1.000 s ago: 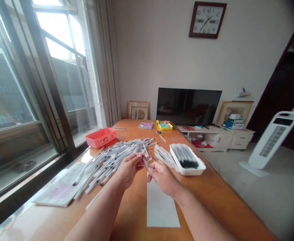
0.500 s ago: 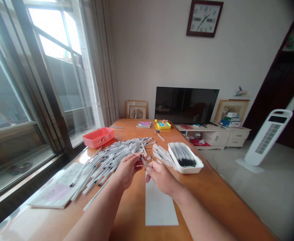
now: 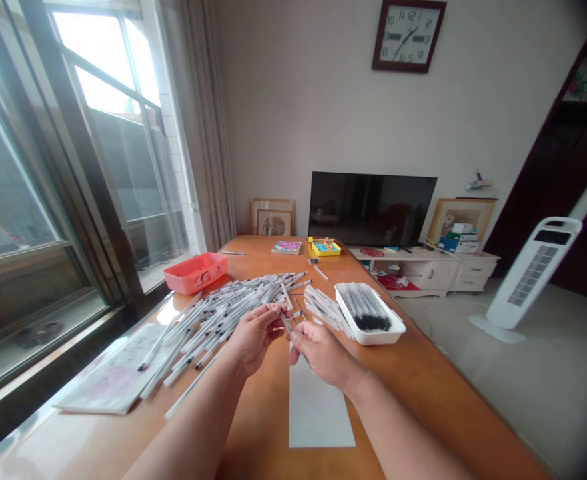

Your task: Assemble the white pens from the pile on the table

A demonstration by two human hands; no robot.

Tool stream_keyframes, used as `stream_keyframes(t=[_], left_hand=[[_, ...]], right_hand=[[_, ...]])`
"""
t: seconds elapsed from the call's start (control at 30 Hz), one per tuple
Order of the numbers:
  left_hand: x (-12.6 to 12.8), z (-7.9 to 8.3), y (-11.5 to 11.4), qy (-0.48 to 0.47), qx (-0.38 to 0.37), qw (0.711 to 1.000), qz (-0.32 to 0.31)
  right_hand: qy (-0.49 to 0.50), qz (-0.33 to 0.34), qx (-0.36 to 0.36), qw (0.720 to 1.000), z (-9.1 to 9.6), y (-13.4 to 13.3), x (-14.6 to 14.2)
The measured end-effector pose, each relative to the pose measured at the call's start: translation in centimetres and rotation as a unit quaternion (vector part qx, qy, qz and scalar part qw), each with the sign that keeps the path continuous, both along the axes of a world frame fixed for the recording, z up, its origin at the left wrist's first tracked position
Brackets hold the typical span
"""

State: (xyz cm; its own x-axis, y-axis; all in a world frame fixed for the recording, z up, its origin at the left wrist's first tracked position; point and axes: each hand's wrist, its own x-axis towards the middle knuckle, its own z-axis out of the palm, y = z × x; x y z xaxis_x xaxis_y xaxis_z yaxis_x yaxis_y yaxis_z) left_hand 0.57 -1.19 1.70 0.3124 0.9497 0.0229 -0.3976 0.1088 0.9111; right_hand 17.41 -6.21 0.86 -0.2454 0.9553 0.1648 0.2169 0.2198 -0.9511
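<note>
A slim pen (image 3: 286,323) is held between my two hands over the table. My left hand (image 3: 256,335) has its fingers closed around the far end, hiding that tip. Lower on the barrel, my right hand (image 3: 321,351) pinches the pen between thumb and fingers. Beneath my right hand lies a white sheet of paper (image 3: 318,413). A big loose pile of white-barrelled pens (image 3: 223,315), many with dark ends, spreads beyond and left of my left hand. Short white tubes (image 3: 326,308) lie in a smaller heap past my right hand.
A white tray (image 3: 398,328) of clear pens with black ends stands right of the heap. At the left is a red basket (image 3: 193,275), with a paper booklet (image 3: 108,380) nearer me. A yellow box (image 3: 325,250) and a pink book (image 3: 287,247) lie at the table's far end.
Both hands keep their hold on the pen, with only slight finger movement. The whole view has shifted very slightly.
</note>
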Motion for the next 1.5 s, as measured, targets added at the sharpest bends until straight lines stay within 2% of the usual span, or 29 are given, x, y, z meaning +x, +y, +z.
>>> stream_keyframes(t=[0.17, 0.43, 0.73, 0.93, 1.1, 1.3, 1.5], left_hand=[[0.0, 0.1, -0.1, -0.024, -0.002, 0.999, -0.022], [0.4, -0.4, 0.0, 0.013, -0.027, 0.998, 0.057], [0.0, 0.2, -0.2, 0.002, 0.010, 1.000, -0.013], [0.4, -0.3, -0.1, 0.033, 0.000, 0.998, 0.058], [0.3, -0.3, 0.0, 0.040, -0.003, 0.998, 0.051], [0.4, 0.2, -0.3, 0.006, -0.006, 1.000, 0.023], [0.5, -0.3, -0.1, 0.023, -0.046, 0.995, 0.084]], right_hand=[[0.010, -0.006, -0.006, 1.000, 0.1, 0.1, 0.0], [0.003, -0.003, -0.006, 1.000, -0.3, 0.2, 0.1], [0.016, 0.008, -0.028, 0.999, -0.1, 0.1, 0.0], [0.001, 0.014, -0.033, 0.999, 0.8, -0.5, -0.1], [0.001, 0.022, -0.036, 0.999, 0.7, -0.5, -0.1], [0.002, 0.008, -0.020, 1.000, 0.4, -0.3, 0.0], [-0.011, -0.004, -0.009, 1.000, 0.5, -0.4, -0.1]])
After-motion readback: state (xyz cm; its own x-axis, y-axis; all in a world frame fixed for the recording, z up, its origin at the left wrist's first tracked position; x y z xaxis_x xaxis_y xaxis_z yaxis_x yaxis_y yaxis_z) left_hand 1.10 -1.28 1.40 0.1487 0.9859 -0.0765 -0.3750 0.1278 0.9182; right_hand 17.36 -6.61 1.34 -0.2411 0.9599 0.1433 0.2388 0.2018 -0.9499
